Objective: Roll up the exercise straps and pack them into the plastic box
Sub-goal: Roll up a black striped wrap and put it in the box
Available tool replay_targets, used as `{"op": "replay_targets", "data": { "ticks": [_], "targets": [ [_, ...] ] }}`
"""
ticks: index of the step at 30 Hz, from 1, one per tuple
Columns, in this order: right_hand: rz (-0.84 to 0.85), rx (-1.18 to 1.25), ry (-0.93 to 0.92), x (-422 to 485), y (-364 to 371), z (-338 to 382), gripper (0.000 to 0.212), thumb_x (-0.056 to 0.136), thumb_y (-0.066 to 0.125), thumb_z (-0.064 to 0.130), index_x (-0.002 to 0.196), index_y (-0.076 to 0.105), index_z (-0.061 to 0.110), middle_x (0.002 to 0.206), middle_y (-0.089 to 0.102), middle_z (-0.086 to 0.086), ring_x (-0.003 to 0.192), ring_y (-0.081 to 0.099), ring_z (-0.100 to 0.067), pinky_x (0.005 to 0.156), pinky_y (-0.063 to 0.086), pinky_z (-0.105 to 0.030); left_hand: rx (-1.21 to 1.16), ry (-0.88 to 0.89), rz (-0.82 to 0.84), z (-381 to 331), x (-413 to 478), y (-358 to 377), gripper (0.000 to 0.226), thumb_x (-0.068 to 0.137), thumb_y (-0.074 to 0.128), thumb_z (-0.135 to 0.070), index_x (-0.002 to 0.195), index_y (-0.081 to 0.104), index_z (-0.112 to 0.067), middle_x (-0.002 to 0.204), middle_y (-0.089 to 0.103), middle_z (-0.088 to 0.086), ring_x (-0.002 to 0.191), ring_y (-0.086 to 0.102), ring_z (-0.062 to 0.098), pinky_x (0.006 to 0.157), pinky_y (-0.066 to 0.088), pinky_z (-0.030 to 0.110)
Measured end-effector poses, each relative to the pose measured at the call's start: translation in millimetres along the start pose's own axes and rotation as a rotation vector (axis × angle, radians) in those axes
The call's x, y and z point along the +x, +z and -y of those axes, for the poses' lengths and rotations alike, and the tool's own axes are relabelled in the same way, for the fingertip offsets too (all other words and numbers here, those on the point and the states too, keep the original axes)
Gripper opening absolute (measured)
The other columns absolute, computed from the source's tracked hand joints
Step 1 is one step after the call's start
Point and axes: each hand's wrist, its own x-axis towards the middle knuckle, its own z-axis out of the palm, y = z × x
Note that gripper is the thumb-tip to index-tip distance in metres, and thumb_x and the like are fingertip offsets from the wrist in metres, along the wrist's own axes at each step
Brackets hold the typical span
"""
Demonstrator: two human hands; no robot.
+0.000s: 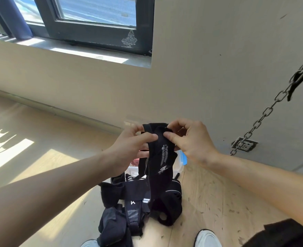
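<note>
Left hand (129, 145) pinches the upper edge of a black exercise strap (162, 157) between thumb and fingers; right hand (188, 141) pinches the same folded top end with thumb and forefinger, other fingers curled; both hold it in the air above the pile of straps (138, 202); the strap's tail hangs limp down to the pile.

Handling, judged: soft padded fabric, light, floppy, no stiffness; not fragile; likely unrolls if let go, so grip the end and keep tension while winding; grey print faces the camera.

Plastic box (178, 165) sits on the floor (209, 202) just beyond the pile; clear walls, blue bit on its right side.

Hard to see: box mostly hidden behind strap and hands, fill level unclear; something red (134, 162) shows at its left, can't identify; the roll, if begun, is covered by fingers; pile is black on black, strap count unclear; chain (265, 113) right of the pile is cut off at the frame edge.
</note>
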Motion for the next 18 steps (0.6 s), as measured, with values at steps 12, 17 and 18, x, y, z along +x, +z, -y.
{"op": "replay_targets", "data": {
  "ticks": [12,17,18],
  "targets": [
    [0.094,-0.085,-0.011,5.4,-7.4,-2.5,0.04,0.08,0.084,0.021,0.112,0.062,0.029,0.094,0.068,0.006,0.082,0.068,-0.009,0.072,0.057,-0.022,0.05,0.085,-0.155,1.6,-0.4,-0.3,0.051,0.085,0.075,0.007,0.128,0.051,-0.007,0.096,0.079,0.013,0.082,0.078,0.026,0.062,0.061,0.03],
    [0.159,0.099,0.011,2.7,0.0,-0.1,0.033,0.083,0.081,0.007,0.106,0.063,0.023,0.082,0.071,-0.011,0.073,0.069,-0.019,0.067,0.056,-0.026,0.045,0.042,-0.197,-0.7,1.6,5.3,0.028,0.089,0.077,-0.019,0.113,0.069,-0.008,0.101,0.077,0.019,0.081,0.075,0.026,0.074,0.06,0.041],
    [0.178,0.116,0.013,3.0,0.7,0.6,0.032,0.083,0.08,0.007,0.106,0.063,0.022,0.079,0.071,-0.009,0.071,0.067,-0.014,0.066,0.054,-0.022,0.056,0.031,-0.21,-1.5,2.2,5.6,0.025,0.089,0.077,-0.025,0.109,0.073,-0.009,0.103,0.076,0.022,0.082,0.073,0.027,0.079,0.057,0.046]
  ]
}}
